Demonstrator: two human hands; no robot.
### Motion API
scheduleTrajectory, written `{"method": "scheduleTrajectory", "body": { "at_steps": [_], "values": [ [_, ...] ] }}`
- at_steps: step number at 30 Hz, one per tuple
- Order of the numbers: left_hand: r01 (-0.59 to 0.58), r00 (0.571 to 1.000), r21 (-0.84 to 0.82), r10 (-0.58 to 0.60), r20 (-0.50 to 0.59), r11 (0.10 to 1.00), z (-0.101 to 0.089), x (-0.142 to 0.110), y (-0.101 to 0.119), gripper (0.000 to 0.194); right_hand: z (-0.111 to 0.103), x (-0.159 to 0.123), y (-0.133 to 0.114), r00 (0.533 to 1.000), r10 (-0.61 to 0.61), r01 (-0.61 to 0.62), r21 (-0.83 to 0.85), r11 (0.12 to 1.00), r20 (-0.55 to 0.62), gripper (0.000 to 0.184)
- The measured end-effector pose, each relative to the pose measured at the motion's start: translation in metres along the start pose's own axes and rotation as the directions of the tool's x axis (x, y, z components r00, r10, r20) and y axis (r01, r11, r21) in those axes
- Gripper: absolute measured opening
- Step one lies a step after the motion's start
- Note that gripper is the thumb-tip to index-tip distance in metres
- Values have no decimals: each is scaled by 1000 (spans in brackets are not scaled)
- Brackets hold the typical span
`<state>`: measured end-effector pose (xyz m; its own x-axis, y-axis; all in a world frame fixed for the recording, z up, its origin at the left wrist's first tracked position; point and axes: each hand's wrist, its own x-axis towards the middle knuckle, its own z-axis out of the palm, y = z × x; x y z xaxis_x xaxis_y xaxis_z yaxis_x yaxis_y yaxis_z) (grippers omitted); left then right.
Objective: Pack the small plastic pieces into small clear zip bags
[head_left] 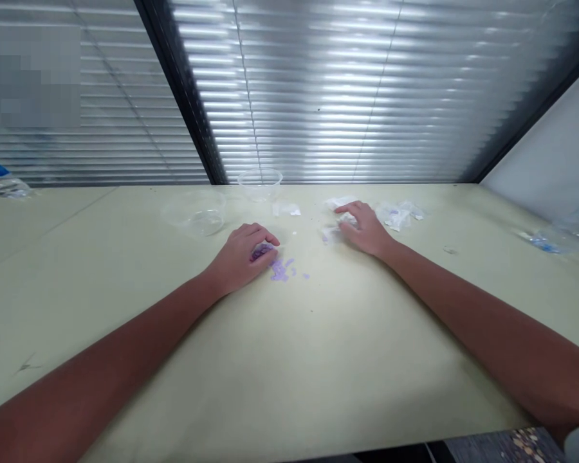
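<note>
My left hand (244, 257) rests on the table with its thumb and fingers curved apart around a small heap of purple bits (262, 251). More flat purple pieces (280, 270) lie loose just right of its thumb. Farther right, my right hand (363, 228) is spread low over white scraps (347, 220), which look like thin paper or plastic. Its fingers are apart, and the scraps lie under and beside them. A crumpled heap of white scraps (399, 215) sits to the right of that hand. Whether either hand presses on the bits is partly hidden.
Behind my left hand stand a clear plastic cup (260, 184) and a clear round container or lid (205, 215). Clear bottles lie at the left edge (4, 183) and right edge (560, 238). Window blinds (318, 96) rise behind the pale table (318, 373).
</note>
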<state>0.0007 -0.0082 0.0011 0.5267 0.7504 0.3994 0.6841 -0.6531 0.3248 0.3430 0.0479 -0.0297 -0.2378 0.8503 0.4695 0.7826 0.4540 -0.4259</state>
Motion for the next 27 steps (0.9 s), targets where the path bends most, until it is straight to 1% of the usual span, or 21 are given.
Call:
{"method": "scheduleTrajectory", "body": {
  "at_steps": [1,2,3,4,6,8,11,15,17,18,19,20,21,22,23,24,25,26,27],
  "values": [
    [0,1000,-2,0,1,1000,0,0,0,16,-2,0,-1,992,-109,108,33,994,59,38],
    [-1,1000,-2,1,4,1000,-1,0,0,17,-4,-1,-2,973,-202,196,60,979,114,40],
    [-3,1000,-2,3,6,1000,-1,0,0,17,-6,-1,-3,951,-267,258,76,963,158,42],
    [-6,1000,-1,6,9,1000,-1,0,0,17,-7,-2,-4,935,-303,292,83,953,186,44],
    [-6,1000,-5,6,13,1000,-2,0,1,17,-6,-2,-5,922,-323,313,77,947,213,49],
    [-4,1000,-12,4,13,1000,-2,0,3,17,-5,-2,-5,929,-305,301,51,952,208,50],
    [-2,1000,-20,2,12,1000,-2,0,4,17,-2,-3,-5,942,-275,276,27,961,194,43],
    [3,1000,-22,-2,16,1000,-2,0,4,17,-3,-4,-10,959,-241,234,61,970,152,35],
    [4,1000,-26,-4,22,1000,-3,-1,4,16,-5,-4,-17,977,-184,168,146,975,106,37],
    [4,1000,-29,-3,23,1000,-3,-1,4,16,-6,-4,-22,989,-127,106,232,967,79,39],
    [3,1000,-31,-3,22,1000,-3,-1,3,16,-7,-3,-27,997,-48,25,356,934,57,40],
    [2,1000,-31,-1,21,1000,-2,-2,2,15,-9,-3,-33,997,44,-70,515,854,64,40],
    [0,1000,-30,1,19,1000,-2,-2,1,15,-11,-2,-39,987,115,-159,690,707,110,41],
    [-3,1000,-29,4,18,1000,-1,-2,1,15,-13,-1,-45,972,144,-235,828,509,187,44],
    [-6,1000,-28,7,17,1000,-1,-1,0,15,-14,-1,-50,952,118,-306,901,306,283,48],
    [-9,1000,-28,9,16,1000,0,-1,-1,15,-16,-1,-55,931,72,-364,922,133,357,51],
    [-11,1000,-28,12,16,1000,0,-1,-2,15,-17,-1,-58,910,21,-414,910,3,414,52],
    [-13,1000,-29,13,16,999,0,-1,-2,16,-18,-1,-60,891,-24,-453,887,-86,453,53],
    [-13,1000,-31,13,16,999,1,-1,-2,16,-19,-1,-61,878,-52,-479,867,-139,476,53]
  ]
}}
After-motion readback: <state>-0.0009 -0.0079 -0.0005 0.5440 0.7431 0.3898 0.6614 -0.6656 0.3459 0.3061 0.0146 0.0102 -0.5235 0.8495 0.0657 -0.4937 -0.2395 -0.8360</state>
